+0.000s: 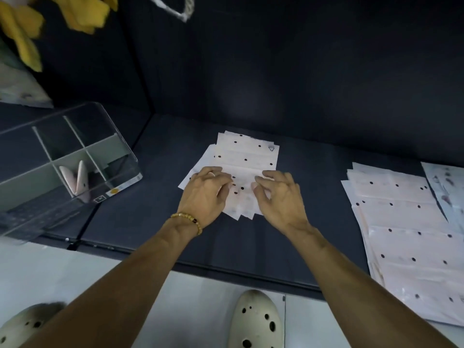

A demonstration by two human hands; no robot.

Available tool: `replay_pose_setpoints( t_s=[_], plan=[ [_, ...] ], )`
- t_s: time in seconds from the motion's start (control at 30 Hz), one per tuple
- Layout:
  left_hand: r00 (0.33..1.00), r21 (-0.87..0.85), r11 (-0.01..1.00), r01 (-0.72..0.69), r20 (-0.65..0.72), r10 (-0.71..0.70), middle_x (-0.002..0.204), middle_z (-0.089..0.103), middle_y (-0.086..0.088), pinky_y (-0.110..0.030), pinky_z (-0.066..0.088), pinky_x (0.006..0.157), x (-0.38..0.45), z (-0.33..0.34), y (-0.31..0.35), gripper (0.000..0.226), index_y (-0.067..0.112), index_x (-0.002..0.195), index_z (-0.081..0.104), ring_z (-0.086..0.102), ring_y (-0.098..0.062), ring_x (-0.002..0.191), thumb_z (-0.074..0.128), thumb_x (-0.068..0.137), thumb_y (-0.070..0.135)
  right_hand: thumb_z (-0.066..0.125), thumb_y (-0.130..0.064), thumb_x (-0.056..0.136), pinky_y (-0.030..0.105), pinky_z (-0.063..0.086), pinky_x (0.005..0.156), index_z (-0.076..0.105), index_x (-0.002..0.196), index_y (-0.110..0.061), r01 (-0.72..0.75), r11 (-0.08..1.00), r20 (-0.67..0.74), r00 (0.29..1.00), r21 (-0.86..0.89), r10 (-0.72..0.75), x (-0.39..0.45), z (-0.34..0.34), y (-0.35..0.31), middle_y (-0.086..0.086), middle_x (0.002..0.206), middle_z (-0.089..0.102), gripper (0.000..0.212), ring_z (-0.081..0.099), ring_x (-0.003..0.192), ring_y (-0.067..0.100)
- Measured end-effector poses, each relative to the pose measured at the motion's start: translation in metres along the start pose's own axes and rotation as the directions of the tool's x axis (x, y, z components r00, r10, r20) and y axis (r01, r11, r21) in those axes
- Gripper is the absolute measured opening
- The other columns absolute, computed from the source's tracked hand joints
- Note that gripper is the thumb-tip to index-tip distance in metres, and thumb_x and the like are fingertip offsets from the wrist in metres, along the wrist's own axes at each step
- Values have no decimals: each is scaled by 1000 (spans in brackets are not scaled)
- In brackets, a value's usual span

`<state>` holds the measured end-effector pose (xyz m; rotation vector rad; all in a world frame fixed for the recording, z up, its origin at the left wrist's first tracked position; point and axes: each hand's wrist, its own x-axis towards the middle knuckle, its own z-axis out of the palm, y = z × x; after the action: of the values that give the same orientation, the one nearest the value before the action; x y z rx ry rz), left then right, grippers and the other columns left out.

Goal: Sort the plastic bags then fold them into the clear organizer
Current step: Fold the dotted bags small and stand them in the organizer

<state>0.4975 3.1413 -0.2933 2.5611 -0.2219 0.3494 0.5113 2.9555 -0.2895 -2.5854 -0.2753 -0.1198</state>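
Head view is showing a dark bench (140, 237) with three working zones. At the centre, a small stack of white dotted plastic bags (247, 156) is lying flat, its layers fanned slightly out of line. This position is keeping the stack directly in front of the person, within reach of both hands, which suits a fold made across its width.

The left hand (206, 192) is resting palm down on the near left part of the stack, fingers curled and pressing the plastic. The right hand (278, 194) is sitting just beside it on the near right part, fingers half bent, tips touching the top bag. Neither hand is closing around anything; both are partly spread and bearing on the sheet. Judging by this posture, the hands are flattening or squaring the stack ahead of a fold, though no crease is visible yet.

The clear organizer (65, 156) is standing at the left edge of the bench, well apart from the hands. One folded pale bag (79, 180) is standing upright in a front compartment; the remaining compartments appear vacant.

At the right, a larger pile of unfolded dotted bags (401, 222) is lying overlapped, with differently printed bags (449, 187) beside it. This separation suggests sorting by pattern is largely done, while most folding is remaining.
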Motion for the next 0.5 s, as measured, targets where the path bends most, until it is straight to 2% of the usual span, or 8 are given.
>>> replay_pose_setpoints(
  t_s=[0.1, 0.13, 0.17, 0.23, 0.27, 0.37, 0.43, 0.5],
  plan=[
    [1000, 22, 999, 24, 4, -24, 101, 69, -6, -35, 48, 86, -28, -26, -2, 13, 11, 97, 68, 61, -25, 102, 58, 89, 12, 63, -58, 79, 31, 29, 102, 53, 134, -21, 140, 990, 183, 973, 9, -139, -20, -5, -18, -6, 139, 52, 67, 42, 129, 15],
    [998, 41, 998, 54, 25, -55, 99, 68, -7, -35, 49, 81, -42, -34, -5, 13, 12, 98, 67, 62, -27, 94, 57, 90, 13, 64, -57, 78, 31, 30, 104, 50, 136, -22, 196, 980, 276, 943, -15, -185, -28, -2, -24, -6, 139, 52, 69, 43, 129, 15],
    [993, 51, 994, 100, 53, -103, 97, 67, -8, -35, 51, 78, -57, -42, -8, 13, 13, 100, 65, 62, -29, 88, 56, 91, 16, 65, -51, 81, 30, 34, 103, 52, 133, -22, 246, 969, 349, 911, -31, -220, -35, 2, -29, -5, 135, 55, 60, 46, 127, 17],
    [974, 48, 980, 191, 118, -196, 95, 67, -7, -35, 53, 75, -85, -56, -15, 14, 16, 100, 64, 63, -28, 82, 54, 93, 22, 60, -30, 90, 30, 44, 91, 62, 113, -21, 281, 960, 410, 877, -18, -249, -50, 12, -41, -2, 116, 64, 25, 55, 114, 21],
    [962, 31, 973, 229, 144, -231, 91, 67, -4, -34, 53, 73, -96, -63, -19, 12, 18, 97, 63, 62, -25, 79, 53, 94, 25, 55, -22, 92, 32, 47, 87, 64, 105, -19, 259, 966, 408, 881, 10, -240, -56, 15, -47, -2, 108, 66, 16, 57, 108, 22],
    [925, -95, 926, 364, 155, -348, 76, 63, 7, -23, 45, 63, -117, -80, -27, 10, 23, 84, 62, 56, -10, 65, 57, 93, 26, 53, -18, 93, 35, 51, 86, 71, 98, -17, 103, 983, 376, 914, 152, -154, -66, 24, -62, -1, 98, 72, 19, 61, 94, 20],
    [878, -232, 847, 478, 113, -464, 74, 63, 9, -18, 40, 61, -123, -86, -31, 13, 23, 78, 64, 56, -7, 67, 62, 90, 23, 59, -25, 89, 30, 51, 83, 73, 92, -20, -53, 967, 394, 918, 250, -52, -66, 26, -69, -4, 92, 72, 15, 63, 89, 16],
    [805, -371, 728, 577, 106, -584, 73, 65, 6, -18, 41, 60, -126, -87, -36, 16, 21, 73, 66, 57, -12, 66, 65, 88, 20, 64, -32, 84, 25, 50, 71, 71, 85, -20, -192, 948, 414, 907, 255, 72, -62, 27, -72, -7, 83, 69, 15, 61, 80, 13]
  ],
)
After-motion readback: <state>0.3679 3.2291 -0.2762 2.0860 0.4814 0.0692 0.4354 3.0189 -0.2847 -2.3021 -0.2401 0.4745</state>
